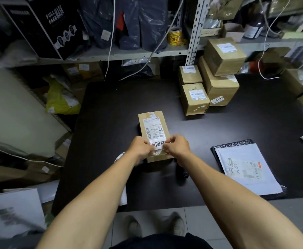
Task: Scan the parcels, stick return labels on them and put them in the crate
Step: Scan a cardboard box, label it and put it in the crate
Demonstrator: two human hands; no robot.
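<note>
Cardboard parcel: a small brown box (154,135) lies flat on the dark table (111,114) at the centre of the frame, its long side running away from the viewer, a printed shipping label on its top face.
Return label: a white sticker (158,144) with large black characters sits across the near end of the box, just below the shipping label.
Step in hand: sticking the label down, as judged from the hands.
How to do it well: keep the sticker square to the box edges, clear of the barcode above it, and smooth from the middle outward so no crease or bubble stays.
Left hand (141,147): reaches in from the lower left, fingers curled, pinching the sticker's left edge.
Right hand (176,145): reaches in from the lower right, fingers curled, pinching the right edge.
Arms: both bare forearms extend forward and converge on the box.
Other parcels: a stack of brown boxes (211,81) upper right; a white mailer bag (245,169) lower right.
Crate: cannot tell which container it is.
</note>
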